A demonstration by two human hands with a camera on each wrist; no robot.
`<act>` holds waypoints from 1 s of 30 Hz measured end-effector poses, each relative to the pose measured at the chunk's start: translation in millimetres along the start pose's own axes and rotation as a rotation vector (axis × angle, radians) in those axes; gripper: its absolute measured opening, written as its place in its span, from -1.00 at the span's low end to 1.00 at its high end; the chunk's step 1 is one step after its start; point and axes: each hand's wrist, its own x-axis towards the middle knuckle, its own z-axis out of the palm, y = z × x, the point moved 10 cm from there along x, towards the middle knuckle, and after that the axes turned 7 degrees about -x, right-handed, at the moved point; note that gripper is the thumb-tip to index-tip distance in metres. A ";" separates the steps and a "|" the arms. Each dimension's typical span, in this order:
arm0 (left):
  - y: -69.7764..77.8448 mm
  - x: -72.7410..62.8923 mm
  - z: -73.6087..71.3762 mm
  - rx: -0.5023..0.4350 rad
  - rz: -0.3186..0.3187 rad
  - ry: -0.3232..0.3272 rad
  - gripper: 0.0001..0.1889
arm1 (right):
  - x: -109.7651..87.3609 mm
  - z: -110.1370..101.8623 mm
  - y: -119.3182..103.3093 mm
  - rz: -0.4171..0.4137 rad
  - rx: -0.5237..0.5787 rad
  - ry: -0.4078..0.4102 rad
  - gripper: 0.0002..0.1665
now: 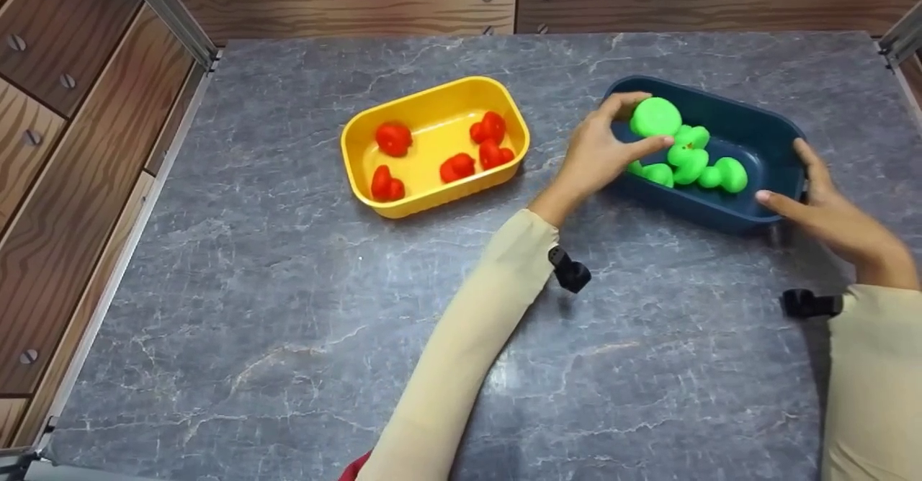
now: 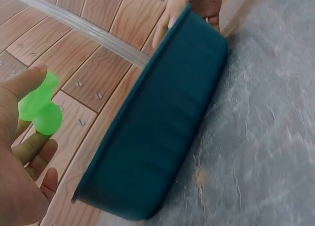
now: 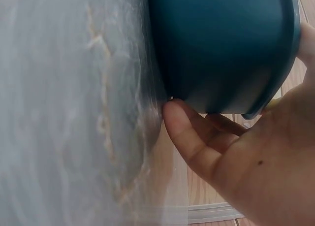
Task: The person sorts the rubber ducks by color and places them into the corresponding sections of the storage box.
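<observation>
My left hand [image 1: 601, 142] pinches a green rubber duck [image 1: 655, 117] between thumb and fingers, its flat round underside facing the head camera. The duck [image 2: 47, 105] is held up above the rim of the dark blue bin [image 1: 774, 157]. Inside that bin lie several more green rubber ducks [image 1: 731, 175], bunched toward its left and middle. At the bin's right end my right hand [image 1: 839, 214] grips the wall, thumb over the rim and fingers around the outside. The right wrist view shows the fingers [image 3: 189, 137] against the bin's outer end.
Left of the dark blue bin stands a yellow bin [image 1: 432, 135] with several red rubber ducks [image 1: 394, 139] in it. Both rest on a grey marbled tabletop [image 1: 288, 294]. Wood-pattern panels [image 1: 360, 9] border the table at the back and left.
</observation>
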 end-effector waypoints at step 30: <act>-7.9 7.0 3.5 0.343 -0.144 0.034 -0.35 | 1.3 -0.4 0.9 0.000 0.015 0.017 0.19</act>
